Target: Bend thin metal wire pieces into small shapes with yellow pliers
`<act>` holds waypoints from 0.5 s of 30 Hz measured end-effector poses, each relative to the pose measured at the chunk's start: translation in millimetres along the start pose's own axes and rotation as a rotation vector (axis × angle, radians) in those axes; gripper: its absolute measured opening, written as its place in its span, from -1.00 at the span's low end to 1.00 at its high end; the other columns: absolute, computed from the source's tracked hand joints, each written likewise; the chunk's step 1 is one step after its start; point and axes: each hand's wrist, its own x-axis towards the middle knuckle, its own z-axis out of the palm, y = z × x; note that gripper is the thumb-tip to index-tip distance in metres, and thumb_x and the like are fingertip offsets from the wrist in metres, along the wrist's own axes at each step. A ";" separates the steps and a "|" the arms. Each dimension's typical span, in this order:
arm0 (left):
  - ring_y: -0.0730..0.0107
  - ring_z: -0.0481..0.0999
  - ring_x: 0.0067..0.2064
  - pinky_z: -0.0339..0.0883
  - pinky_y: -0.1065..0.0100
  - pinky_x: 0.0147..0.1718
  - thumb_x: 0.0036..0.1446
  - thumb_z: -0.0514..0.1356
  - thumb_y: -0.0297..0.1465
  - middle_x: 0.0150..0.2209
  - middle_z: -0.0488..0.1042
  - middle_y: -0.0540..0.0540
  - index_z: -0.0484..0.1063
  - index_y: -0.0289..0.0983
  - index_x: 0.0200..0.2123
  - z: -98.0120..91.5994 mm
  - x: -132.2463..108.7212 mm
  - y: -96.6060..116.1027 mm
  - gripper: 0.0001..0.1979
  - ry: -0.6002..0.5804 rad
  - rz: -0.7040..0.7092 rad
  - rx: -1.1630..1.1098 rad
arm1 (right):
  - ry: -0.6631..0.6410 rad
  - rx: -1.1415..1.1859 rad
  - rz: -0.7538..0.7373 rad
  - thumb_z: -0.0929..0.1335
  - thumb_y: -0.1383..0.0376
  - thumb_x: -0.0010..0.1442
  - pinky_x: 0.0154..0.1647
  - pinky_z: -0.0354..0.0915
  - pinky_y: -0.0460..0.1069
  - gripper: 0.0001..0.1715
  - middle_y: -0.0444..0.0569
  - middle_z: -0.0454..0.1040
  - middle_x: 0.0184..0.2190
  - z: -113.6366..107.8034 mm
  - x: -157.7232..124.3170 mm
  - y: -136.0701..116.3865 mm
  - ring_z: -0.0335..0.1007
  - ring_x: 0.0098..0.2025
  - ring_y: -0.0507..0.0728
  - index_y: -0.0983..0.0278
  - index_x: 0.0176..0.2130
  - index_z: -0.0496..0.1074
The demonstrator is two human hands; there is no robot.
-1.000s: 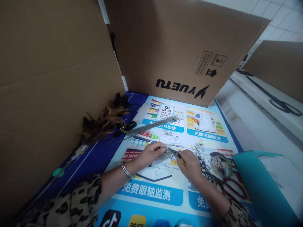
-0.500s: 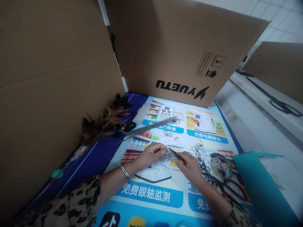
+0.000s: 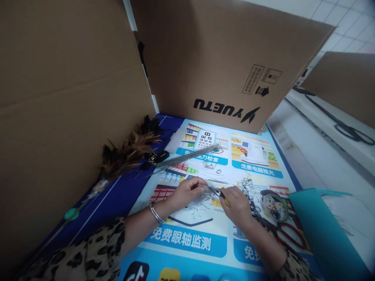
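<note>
Over the middle of the printed sheet, my left hand [image 3: 191, 189] pinches a thin piece of wire whose shape is too small to make out. My right hand [image 3: 238, 205] is closed around pliers [image 3: 218, 192] with yellow-and-black handles. The jaws of the pliers point left and reach the wire at my left fingertips. Below and between the hands lie loose wire bits [image 3: 199, 207]. A bundle of straight thin wires [image 3: 187, 157] lies beyond my left hand, and a small dark ring [image 3: 218, 171] sits near it.
Feathers [image 3: 129, 152] on a stick lie along the left cardboard wall [image 3: 73, 78]. At right are dark rings and wire loops [image 3: 249, 187], a round clear container [image 3: 275, 207], red-handled scissors [image 3: 291, 236] and a teal box [image 3: 325, 230]. Another cardboard panel [image 3: 228, 58] stands behind.
The pliers have turned flatter, and their jaws have come to the wire at my left fingertips. My right hand has shifted slightly right and rotated. My left hand stays about where it was.
</note>
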 end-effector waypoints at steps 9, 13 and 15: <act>0.43 0.34 -0.34 0.22 0.42 -0.35 0.08 0.12 -0.36 -0.37 0.39 -0.05 0.40 -0.34 -0.30 0.9 1.4 -4.2 -0.83 -0.071 0.012 -0.030 | 0.001 0.085 0.087 0.28 0.32 0.12 -0.23 0.30 0.02 -0.77 0.00 0.42 -0.33 6.3 -2.8 0.2 0.32 -0.25 0.12 0.23 -0.16 0.37; 0.44 0.33 -0.35 0.21 0.43 -0.36 0.08 0.12 -0.36 -0.38 0.37 -0.05 0.39 -0.34 -0.29 0.8 1.1 -3.5 -0.83 -0.085 0.006 -0.054 | 0.002 0.115 0.098 0.27 0.31 0.13 -0.23 0.30 0.01 -0.77 0.00 0.42 -0.32 8.2 -4.1 1.7 0.33 -0.24 0.12 0.24 -0.16 0.37; 0.45 0.31 -0.37 0.20 0.44 -0.39 0.08 0.12 -0.36 -0.41 0.36 -0.03 0.39 -0.35 -0.30 0.8 1.2 -3.1 -0.83 -0.087 0.000 -0.049 | 0.014 0.126 0.094 0.27 0.31 0.13 -0.23 0.31 0.01 -0.78 0.00 0.43 -0.31 8.5 -4.4 2.1 0.33 -0.24 0.12 0.23 -0.17 0.36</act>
